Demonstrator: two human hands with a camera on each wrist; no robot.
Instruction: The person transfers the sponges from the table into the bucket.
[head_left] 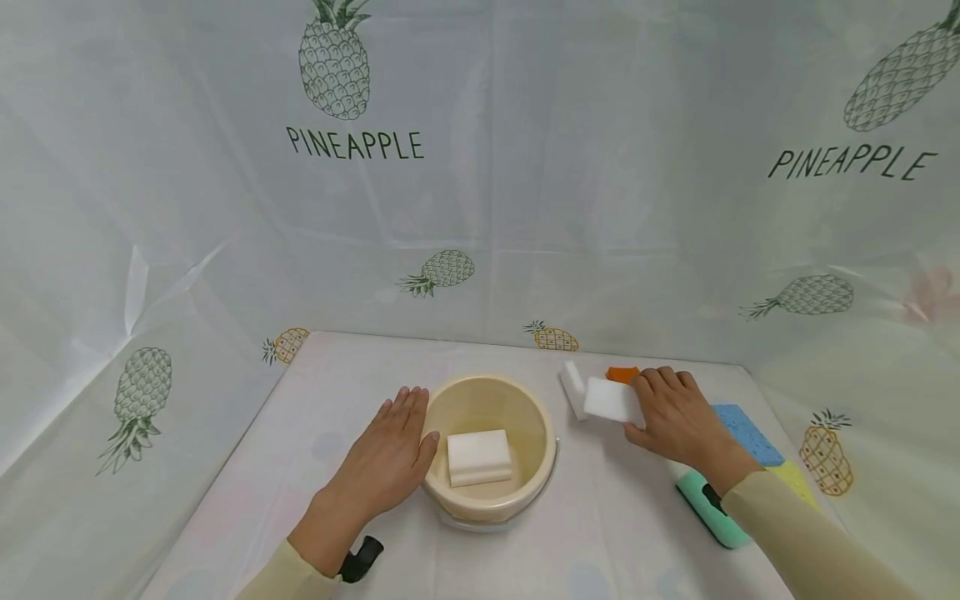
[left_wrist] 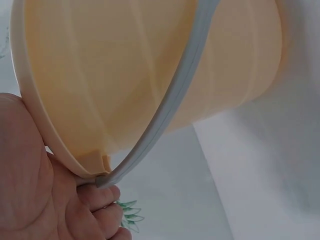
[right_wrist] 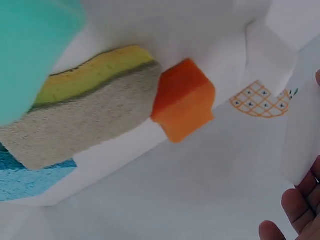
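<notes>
A cream bucket (head_left: 480, 400) with a grey handle (left_wrist: 172, 100) stands near the middle of the table. Against its left rim rests my left hand (head_left: 378, 471), fingers straight; in the left wrist view the fingertips are beside the handle's joint. One white sponge block (head_left: 478, 457) lies inside the bucket. To the right of it, my right hand (head_left: 675, 421) pinches another white sponge block (head_left: 611, 401) above the table. A further white sponge block (head_left: 573, 390) is just behind the held one, overlapped by it in the head view.
Right of the bucket lie an orange piece (right_wrist: 185, 102), a yellow-and-grey sponge (right_wrist: 85, 115), a blue sponge (head_left: 748, 433) and a green sponge (head_left: 712, 510). A yellow item (head_left: 797, 482) shows partly behind my right sleeve. A pineapple-printed sheet (head_left: 585, 208) hangs behind the table.
</notes>
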